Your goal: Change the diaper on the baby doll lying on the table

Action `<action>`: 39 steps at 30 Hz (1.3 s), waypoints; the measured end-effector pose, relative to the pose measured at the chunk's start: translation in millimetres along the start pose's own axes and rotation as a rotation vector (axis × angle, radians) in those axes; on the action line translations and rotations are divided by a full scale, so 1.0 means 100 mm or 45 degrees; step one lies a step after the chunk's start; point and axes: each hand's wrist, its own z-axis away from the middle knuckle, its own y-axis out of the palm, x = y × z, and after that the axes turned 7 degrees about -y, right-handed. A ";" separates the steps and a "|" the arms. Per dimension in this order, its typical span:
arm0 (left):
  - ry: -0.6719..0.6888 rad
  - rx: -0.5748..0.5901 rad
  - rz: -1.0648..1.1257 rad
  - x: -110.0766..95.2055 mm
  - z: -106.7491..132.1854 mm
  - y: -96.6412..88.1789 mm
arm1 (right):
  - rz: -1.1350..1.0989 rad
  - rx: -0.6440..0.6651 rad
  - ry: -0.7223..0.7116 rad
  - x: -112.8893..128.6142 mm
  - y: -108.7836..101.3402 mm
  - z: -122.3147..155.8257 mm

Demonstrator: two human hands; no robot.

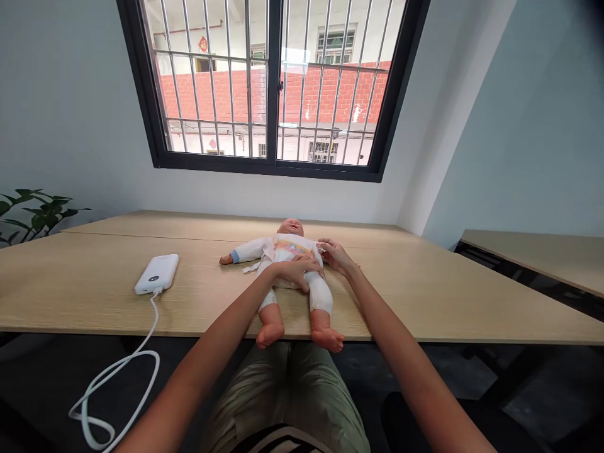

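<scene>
A baby doll (291, 250) lies on its back on the table, its head away from me and its feet over the front edge. It wears a white shirt with a coloured print and white trousers (321, 293). My left hand (298, 272) rests across the doll's lower belly and hip, thumb spread from the fingers. At the doll's side on the right, my right hand (334, 254) has its thumb and fingers pinched at the shirt's edge. The doll's arm there is mostly hidden behind that hand. A white cloth strip (250, 268) lies beside the waist on the left.
On the left of the wooden table (415, 289) lies a white power bank (158, 274), its white cable (153, 321) hanging over the front edge. A leafy plant (40, 212) stands at the far left. Another table (533, 251) is at the right, and a barred window (274, 88) is ahead.
</scene>
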 end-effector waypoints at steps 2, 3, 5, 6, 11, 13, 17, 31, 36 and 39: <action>0.041 0.021 0.140 0.01 -0.01 -0.06 | -0.002 -0.016 0.009 0.01 0.00 0.00; 0.040 0.022 0.211 0.02 -0.02 -0.08 | -0.007 -0.022 0.011 0.00 0.00 0.00; -0.024 -0.050 0.296 0.03 -0.10 -0.10 | -0.016 -0.029 0.005 0.00 -0.01 -0.01; -0.072 -0.109 0.298 0.03 -0.16 -0.10 | -0.017 -0.035 -0.001 -0.01 -0.01 -0.02; -0.300 -0.382 0.009 0.06 -0.53 -0.04 | -0.035 -0.203 -0.063 -0.04 -0.04 -0.05; -0.341 -0.446 -0.077 0.10 -0.63 -0.02 | -0.036 -0.290 -0.113 -0.04 -0.06 -0.06; -0.324 -0.552 -0.016 0.25 -0.69 0.02 | -0.016 -0.406 -0.176 -0.04 -0.11 -0.09; -0.438 -0.366 0.071 0.45 -0.72 -0.18 | 0.139 -0.199 -0.266 0.06 -0.12 -0.06; -0.501 -0.503 -0.011 0.42 -0.80 -0.08 | 0.227 -0.046 -0.279 0.10 -0.10 -0.02; -0.506 -0.584 -0.042 0.37 -0.77 -0.06 | 0.240 0.112 -0.260 0.07 -0.02 -0.01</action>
